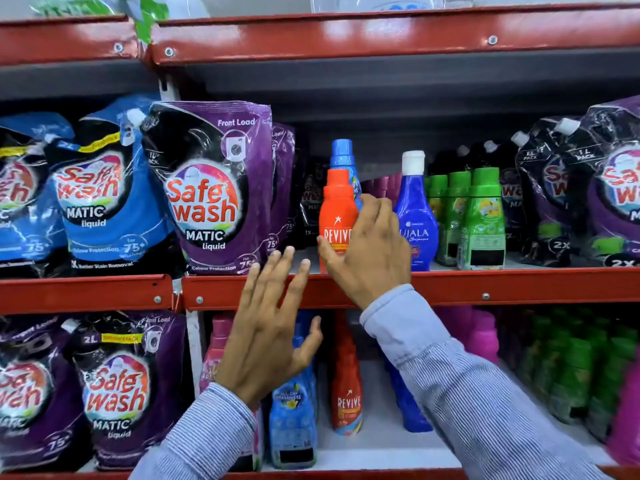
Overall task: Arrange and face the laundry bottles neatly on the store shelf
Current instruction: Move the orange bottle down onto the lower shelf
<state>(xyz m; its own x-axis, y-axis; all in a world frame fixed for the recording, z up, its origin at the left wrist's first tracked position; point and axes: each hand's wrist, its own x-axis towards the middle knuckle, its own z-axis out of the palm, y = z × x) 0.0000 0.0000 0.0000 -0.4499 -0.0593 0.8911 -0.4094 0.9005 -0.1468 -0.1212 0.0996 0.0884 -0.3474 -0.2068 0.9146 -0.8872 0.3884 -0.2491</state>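
Head view: the right hand (367, 251) wraps the orange Revive bottle (337, 216), standing upright at the front of the middle shelf (485, 285), beside the Ujala bottle (415, 216). The left hand (270, 327) hovers below, fingers spread, holding nothing.

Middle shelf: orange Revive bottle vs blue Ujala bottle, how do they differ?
The Revive bottle is orange with an orange cap; the Ujala bottle is deep blue with a white cap. The right hand wraps the Revive; the Ujala stands free beside it. Ujala's cap reaches higher. Both stand upright at the shelf edge, labels forward.
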